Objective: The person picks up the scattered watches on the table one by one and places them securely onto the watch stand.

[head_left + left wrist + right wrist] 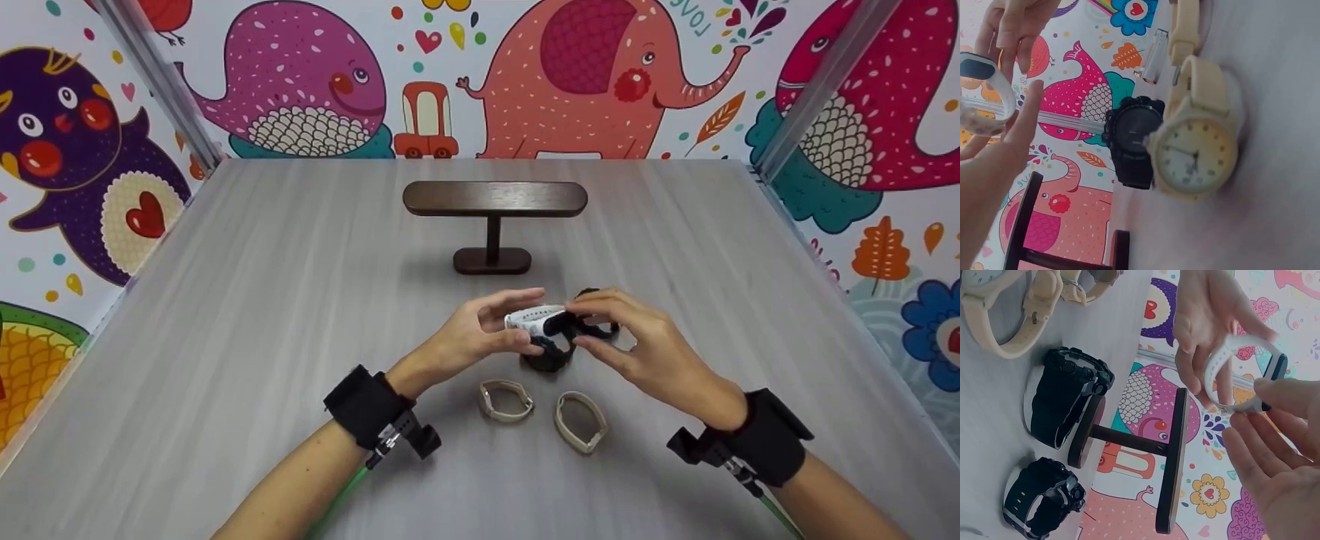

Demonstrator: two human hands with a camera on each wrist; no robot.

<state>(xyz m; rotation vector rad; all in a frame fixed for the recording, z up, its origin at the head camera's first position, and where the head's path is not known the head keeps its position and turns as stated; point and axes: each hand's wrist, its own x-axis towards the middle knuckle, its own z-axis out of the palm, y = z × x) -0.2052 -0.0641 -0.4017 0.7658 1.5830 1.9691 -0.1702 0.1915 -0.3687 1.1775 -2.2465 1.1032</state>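
A person's two hands are holding a white watch [529, 320] just above the desk [300, 247], about midway between its left and right edges. The right hand [651, 346] is pinching the watch's dark face [1276, 376], its thumb pressing the front and its other fingers lying under the strap. The left hand [480, 330] is gripping the white strap loosely, its thumb and fingers standing partly open around the band.

Below the hands, two black watches are resting on the desk: one [1053, 405] is sitting nearer the desk's left edge, the other [1019, 495] just beside it toward the right edge. Closer to the near edge, two beige watches are lying side by side and apart, the left one [1193, 157] showing a pale round dial, the right one [1186, 34] standing on its strap. Toward the far edge, a brown T-shaped stand [495, 199] is standing upright. Black cuffs [367, 407] are wrapping both wrists.
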